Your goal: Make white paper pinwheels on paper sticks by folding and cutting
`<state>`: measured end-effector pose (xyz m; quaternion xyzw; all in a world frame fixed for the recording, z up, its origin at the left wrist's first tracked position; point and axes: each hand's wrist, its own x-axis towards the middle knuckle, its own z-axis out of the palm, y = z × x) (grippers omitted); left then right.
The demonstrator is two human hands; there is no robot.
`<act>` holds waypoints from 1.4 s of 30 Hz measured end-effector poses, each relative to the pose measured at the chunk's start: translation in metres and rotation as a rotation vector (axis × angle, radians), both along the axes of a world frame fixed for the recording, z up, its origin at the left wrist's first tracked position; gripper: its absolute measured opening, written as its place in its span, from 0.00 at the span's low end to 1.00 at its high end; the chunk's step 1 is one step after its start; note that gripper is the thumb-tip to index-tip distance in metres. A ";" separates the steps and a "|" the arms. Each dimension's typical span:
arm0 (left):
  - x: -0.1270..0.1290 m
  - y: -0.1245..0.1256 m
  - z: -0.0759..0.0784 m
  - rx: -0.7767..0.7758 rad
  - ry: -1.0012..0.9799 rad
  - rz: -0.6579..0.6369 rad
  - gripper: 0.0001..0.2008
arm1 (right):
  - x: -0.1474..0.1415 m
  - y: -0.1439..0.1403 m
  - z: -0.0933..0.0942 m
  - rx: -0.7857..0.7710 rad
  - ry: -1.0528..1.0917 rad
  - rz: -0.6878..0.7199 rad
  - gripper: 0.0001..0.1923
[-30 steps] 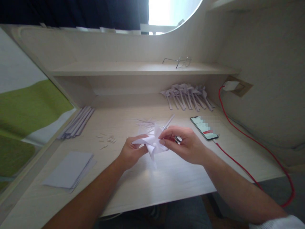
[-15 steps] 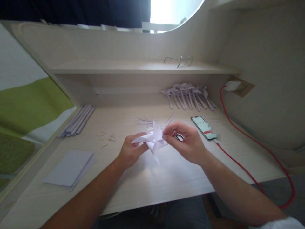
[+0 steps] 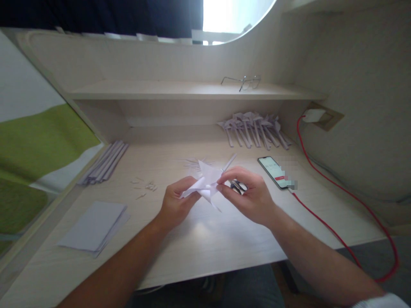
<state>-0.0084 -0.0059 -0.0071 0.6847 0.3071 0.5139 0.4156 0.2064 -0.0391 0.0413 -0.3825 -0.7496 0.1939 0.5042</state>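
A pale wooden bench (image 3: 224,239) carries a stack of white sheets (image 3: 93,226) at the left front, long paper strips (image 3: 104,163) behind them, small scraps (image 3: 146,187), a row of finished paper pinwheels (image 3: 255,128) and a phone (image 3: 275,172) on a red cable (image 3: 324,222). On the shelf (image 3: 160,90) above lie glasses (image 3: 242,81).

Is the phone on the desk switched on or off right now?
On. The phone lies face up with its screen lit, showing a white page with a red patch, and a red cable runs to its lower end.

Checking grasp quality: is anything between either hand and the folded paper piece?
Nothing visible. The left hand and right hand both pinch the folded paper pinwheel directly, above the desk; scissors show by the right hand's fingers.
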 end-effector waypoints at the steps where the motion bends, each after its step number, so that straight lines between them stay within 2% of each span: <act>1: 0.000 0.000 0.000 0.011 0.002 0.003 0.08 | 0.000 0.000 -0.001 0.001 0.003 -0.010 0.06; 7: 0.001 0.000 -0.001 0.045 0.016 0.036 0.07 | -0.002 0.000 -0.007 -0.011 0.113 -0.113 0.09; 13: 0.001 0.000 -0.003 0.125 0.058 0.044 0.07 | -0.006 0.001 -0.002 0.045 -0.125 -0.034 0.04; 23: 0.000 0.001 -0.006 0.213 0.131 0.026 0.07 | -0.006 0.002 0.001 0.068 -0.298 -0.038 0.03; 33: 0.004 -0.001 -0.004 0.180 0.208 0.002 0.06 | -0.001 0.006 0.009 0.019 -0.489 0.008 0.03; 37: 0.004 -0.001 -0.004 0.116 0.179 0.002 0.07 | 0.000 0.006 0.006 -0.018 -0.370 0.014 0.03; 42: 0.003 0.003 -0.006 -0.203 -0.025 0.012 0.08 | 0.015 0.013 -0.002 -0.093 -0.016 -0.081 0.13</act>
